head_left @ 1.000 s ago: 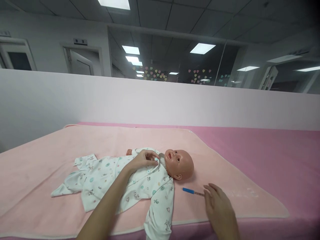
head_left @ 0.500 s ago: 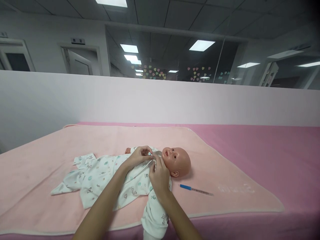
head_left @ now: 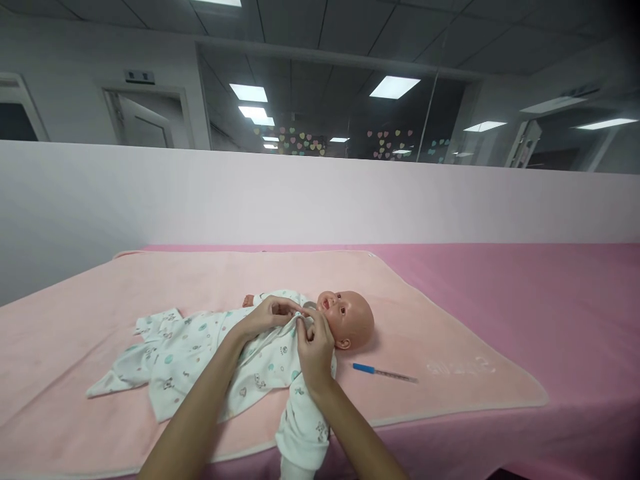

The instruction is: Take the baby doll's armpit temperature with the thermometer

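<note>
A baby doll lies on its back with its head to the right, dressed in a white printed romper. At the romper's neckline, just below the doll's chin, my left hand pinches the edge of the cloth. My right hand comes in from the near side, its fingertips closed on the same edge close to the left fingers. A small fastening seems to sit between the fingertips, too small to make out. One sleeve stretches toward me under my right wrist.
A thermometer with a blue end rests near the doll's head. Beneath everything lies a peach blanket over a pink cover. A white partition rises along the far side.
My fingertips have come closer together at the neckline, and the small pale-blue snap seen before is now mostly covered. The view has shifted slightly to the right.
</note>
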Demonstrator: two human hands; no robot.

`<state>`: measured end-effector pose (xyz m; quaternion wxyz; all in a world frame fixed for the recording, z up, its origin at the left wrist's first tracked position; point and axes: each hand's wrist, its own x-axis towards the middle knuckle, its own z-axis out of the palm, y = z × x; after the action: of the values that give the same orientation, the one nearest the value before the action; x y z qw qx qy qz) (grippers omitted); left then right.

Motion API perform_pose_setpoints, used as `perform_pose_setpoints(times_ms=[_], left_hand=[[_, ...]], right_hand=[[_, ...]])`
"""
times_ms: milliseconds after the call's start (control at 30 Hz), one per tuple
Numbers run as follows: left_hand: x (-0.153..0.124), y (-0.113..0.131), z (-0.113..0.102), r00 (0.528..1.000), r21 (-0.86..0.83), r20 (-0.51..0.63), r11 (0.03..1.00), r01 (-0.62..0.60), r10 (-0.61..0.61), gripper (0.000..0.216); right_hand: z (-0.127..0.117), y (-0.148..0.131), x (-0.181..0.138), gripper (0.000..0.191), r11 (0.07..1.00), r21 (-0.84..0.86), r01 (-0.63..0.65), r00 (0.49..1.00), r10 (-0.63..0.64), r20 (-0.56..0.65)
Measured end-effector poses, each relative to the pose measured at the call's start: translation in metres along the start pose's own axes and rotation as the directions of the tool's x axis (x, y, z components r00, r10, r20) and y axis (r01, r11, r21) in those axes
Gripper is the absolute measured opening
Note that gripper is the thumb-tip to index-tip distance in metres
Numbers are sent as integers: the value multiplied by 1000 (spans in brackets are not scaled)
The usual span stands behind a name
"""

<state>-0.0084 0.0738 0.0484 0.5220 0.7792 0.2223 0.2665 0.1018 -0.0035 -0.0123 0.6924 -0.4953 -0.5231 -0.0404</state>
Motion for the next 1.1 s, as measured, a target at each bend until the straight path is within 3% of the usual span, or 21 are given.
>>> perform_pose_setpoints(times_ms=[333,567,1100], left_hand=[[-1,-6,2,994,-61,-100,998,26,-32,29],[-4,0,2,998,17,-60,1000,1,0,30],[-2,-8,3,992,16,-123,1000,26,-24,18]], right_hand=[[1,2,2,21,998,-6,-57,998,57,33],[0,1,1,24,997,-32,-72,995,74,59],[-3,-3,1,29,997,-4,-79,995,79,54]])
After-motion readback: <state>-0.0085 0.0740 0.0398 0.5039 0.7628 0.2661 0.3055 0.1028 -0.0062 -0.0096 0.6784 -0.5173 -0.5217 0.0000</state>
